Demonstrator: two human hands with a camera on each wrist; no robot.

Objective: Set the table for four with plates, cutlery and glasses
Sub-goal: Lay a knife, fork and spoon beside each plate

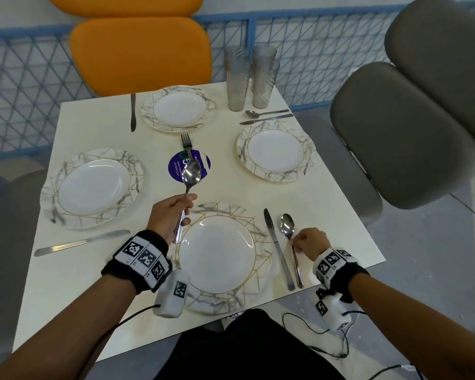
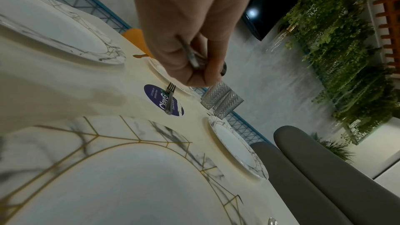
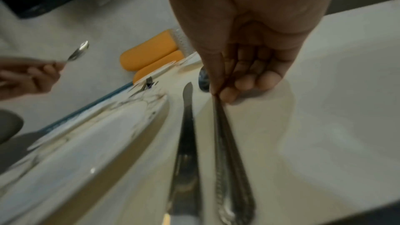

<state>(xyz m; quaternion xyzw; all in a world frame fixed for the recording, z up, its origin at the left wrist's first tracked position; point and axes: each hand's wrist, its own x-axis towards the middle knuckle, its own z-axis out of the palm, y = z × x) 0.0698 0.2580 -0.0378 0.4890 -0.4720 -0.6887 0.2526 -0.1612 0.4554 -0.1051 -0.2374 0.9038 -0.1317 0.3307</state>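
Note:
My left hand grips the handle of a steel spoon, raised bowl-up over the table just beyond the near plate; the left wrist view shows the fingers curled round its handle. My right hand pinches the handle of a second spoon, which lies right of a knife beside the near plate. In the right wrist view thumb and forefinger meet on that handle. Three more plates sit at left, far and right.
A fork lies on a blue sticker at the table's centre. Several ribbed glasses stand at the far right corner. Knives lie by the left plate and far plate; a spoon and knife lie by the right plate. Orange and grey chairs surround the table.

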